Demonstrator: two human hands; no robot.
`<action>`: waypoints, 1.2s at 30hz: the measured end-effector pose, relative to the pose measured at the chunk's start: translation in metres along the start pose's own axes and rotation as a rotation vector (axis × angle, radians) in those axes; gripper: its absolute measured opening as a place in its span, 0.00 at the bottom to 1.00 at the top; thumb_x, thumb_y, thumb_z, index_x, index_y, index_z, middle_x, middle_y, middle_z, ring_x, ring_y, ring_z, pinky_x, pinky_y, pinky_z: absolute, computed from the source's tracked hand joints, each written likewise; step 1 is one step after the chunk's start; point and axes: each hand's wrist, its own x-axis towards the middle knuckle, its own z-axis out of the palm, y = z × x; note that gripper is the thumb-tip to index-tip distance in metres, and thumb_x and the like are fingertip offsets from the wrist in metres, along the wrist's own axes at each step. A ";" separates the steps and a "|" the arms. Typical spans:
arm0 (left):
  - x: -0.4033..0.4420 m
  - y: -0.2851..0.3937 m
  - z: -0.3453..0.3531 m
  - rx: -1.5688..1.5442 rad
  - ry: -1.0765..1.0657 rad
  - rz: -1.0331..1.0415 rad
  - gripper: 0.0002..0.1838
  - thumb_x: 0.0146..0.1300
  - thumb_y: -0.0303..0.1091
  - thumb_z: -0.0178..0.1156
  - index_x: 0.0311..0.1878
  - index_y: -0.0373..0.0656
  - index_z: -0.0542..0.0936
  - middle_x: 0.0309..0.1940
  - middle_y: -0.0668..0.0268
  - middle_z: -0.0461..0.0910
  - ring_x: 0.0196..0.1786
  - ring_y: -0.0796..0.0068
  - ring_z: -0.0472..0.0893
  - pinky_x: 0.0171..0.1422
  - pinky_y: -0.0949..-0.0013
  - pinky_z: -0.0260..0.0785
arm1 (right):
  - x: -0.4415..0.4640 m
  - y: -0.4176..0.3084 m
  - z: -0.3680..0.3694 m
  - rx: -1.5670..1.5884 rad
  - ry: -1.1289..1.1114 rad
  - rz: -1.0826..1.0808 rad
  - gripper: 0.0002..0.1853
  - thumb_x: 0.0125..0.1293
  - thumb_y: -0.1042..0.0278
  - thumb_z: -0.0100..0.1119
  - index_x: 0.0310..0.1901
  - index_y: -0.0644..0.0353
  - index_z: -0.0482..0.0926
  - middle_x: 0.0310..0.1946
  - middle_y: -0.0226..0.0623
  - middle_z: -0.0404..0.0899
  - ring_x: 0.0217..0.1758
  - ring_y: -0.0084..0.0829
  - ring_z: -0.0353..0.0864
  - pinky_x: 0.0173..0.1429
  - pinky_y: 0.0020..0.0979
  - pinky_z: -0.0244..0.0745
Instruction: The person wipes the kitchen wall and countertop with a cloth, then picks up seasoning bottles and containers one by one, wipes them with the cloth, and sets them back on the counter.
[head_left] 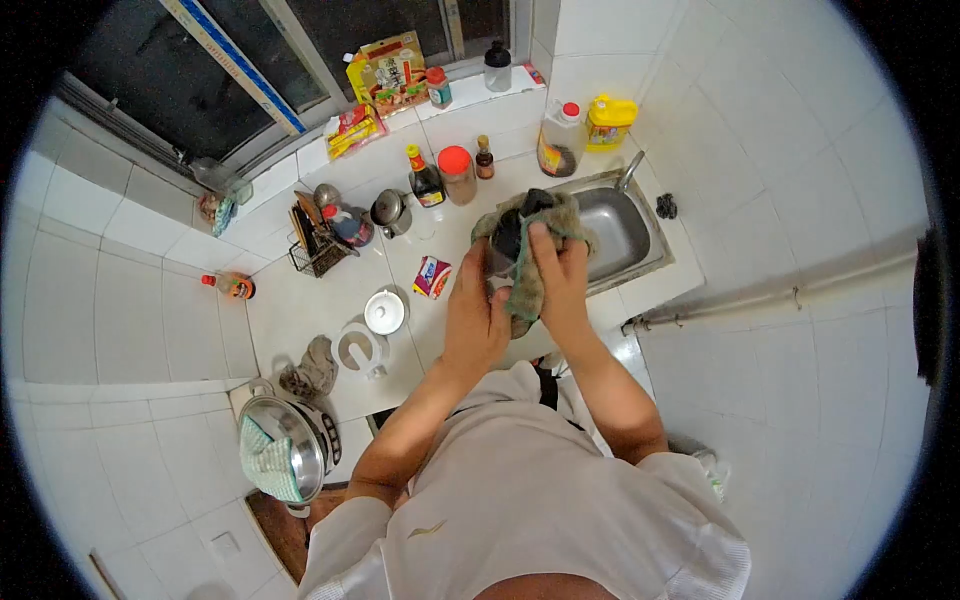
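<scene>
Both my hands are raised over the counter, in front of the sink. The fingers of my left hand (474, 312) curve round the left side of a dark container with a black top (508, 238); its lower part is hidden, so I cannot tell its exact kind. My right hand (562, 280) grips a greenish-brown cloth (567, 215), thumb on top, and presses it against the container. The cloth wraps behind the container and hangs down between my hands.
A steel sink (655, 245) with a tap (630, 172) lies at the right. Bottles and a red-lidded jar (457, 175) line the wall. A white lidded pot (385, 312), a white-handled jug (359, 350) and a steel pot (318, 440) stand leftward.
</scene>
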 end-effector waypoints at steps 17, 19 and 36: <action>0.010 0.004 -0.009 -0.572 0.012 -0.474 0.42 0.79 0.63 0.37 0.72 0.27 0.63 0.66 0.51 0.70 0.67 0.66 0.71 0.72 0.65 0.61 | -0.023 0.023 -0.012 -0.145 -0.233 0.034 0.26 0.61 0.67 0.74 0.58 0.63 0.75 0.48 0.34 0.82 0.49 0.27 0.81 0.56 0.32 0.77; 0.009 -0.006 -0.009 -0.549 0.010 -0.454 0.39 0.78 0.63 0.38 0.72 0.34 0.65 0.65 0.56 0.73 0.66 0.68 0.73 0.71 0.65 0.63 | -0.032 0.035 -0.006 -0.019 -0.202 -0.028 0.28 0.59 0.68 0.74 0.59 0.64 0.74 0.48 0.34 0.82 0.50 0.27 0.81 0.57 0.33 0.77; -0.005 -0.002 -0.015 -0.881 -0.398 -0.579 0.37 0.76 0.65 0.42 0.63 0.34 0.70 0.50 0.56 0.80 0.49 0.64 0.81 0.53 0.64 0.73 | 0.017 0.002 -0.028 0.361 -0.030 0.382 0.19 0.71 0.50 0.63 0.47 0.60 0.79 0.40 0.30 0.82 0.40 0.20 0.80 0.43 0.25 0.77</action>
